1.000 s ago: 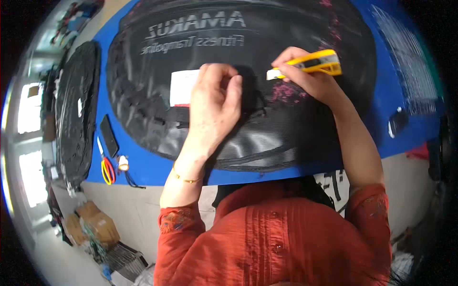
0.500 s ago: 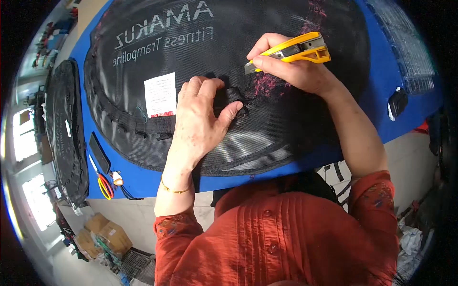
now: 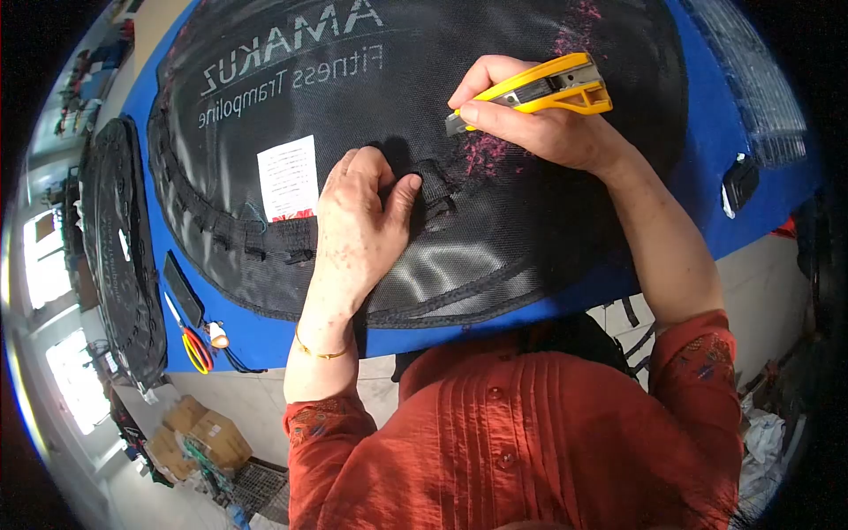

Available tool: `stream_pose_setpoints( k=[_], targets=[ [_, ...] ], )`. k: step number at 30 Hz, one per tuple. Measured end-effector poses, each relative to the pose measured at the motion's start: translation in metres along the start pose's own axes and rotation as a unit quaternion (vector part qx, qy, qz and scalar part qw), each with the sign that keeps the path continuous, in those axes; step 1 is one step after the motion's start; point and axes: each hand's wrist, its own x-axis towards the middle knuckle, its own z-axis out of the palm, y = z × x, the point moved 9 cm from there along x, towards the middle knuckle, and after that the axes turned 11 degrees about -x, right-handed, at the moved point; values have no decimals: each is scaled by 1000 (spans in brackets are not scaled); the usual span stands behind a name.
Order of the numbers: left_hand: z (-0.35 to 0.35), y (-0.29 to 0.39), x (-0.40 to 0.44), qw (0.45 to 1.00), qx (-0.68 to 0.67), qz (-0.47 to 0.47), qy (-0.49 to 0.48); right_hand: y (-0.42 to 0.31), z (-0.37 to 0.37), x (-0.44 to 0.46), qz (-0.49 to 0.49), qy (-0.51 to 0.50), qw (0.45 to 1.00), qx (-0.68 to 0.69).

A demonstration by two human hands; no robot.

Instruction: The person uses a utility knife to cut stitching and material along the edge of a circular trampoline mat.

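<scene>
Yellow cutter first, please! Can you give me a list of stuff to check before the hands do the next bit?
1. Yellow cutter held in the right hand: ok.
2. Blade poking out of its front end: ok.
3. Left hand not touching the blade: ok, there is a gap between them.
4. Blade tip touching the black mat: cannot tell from this view.
5. Black mat free of pink bits: not ok, some show near the blade.
6. White label away from the blade: ok, it is beyond the left hand.
</scene>
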Motion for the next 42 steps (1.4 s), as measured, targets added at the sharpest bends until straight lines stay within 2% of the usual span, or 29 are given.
stream_pose_setpoints(
  k=[2,5,7,8,14,19,23,26,31,42],
  targets=[
    [1,1,0,1000,1,5,-1,-4,-2,0,-20,12,1000,-13],
    [2,3,0,1000,6,7,-5,1,-1,-1,25,-4,1000,10],
    [2,3,-1,1000,5,5,-19,-7,-3,-1,-43,26,998,-45],
    [2,3,-1,1000,5,5,-19,-7,-3,-1,-42,26,998,-45],
    [3,1,0,1000,-10,-5,-20,2,0,-2,34,-14,999,5],
    [3,3,0,1000,-19,6,-13,-3,-3,-1,-26,17,999,-43],
    [-2,10,0,1000,22,22,-3,-3,-2,-1,-22,12,999,-47],
    [-4,12,0,999,-32,15,8,-4,-2,-1,-18,6,999,-43],
    [3,11,-2,999,-30,7,-42,-2,-1,-1,-9,4,1000,-18],
    [2,0,0,997,-49,-28,-54,-5,-3,-1,-17,6,999,-26]
  ],
)
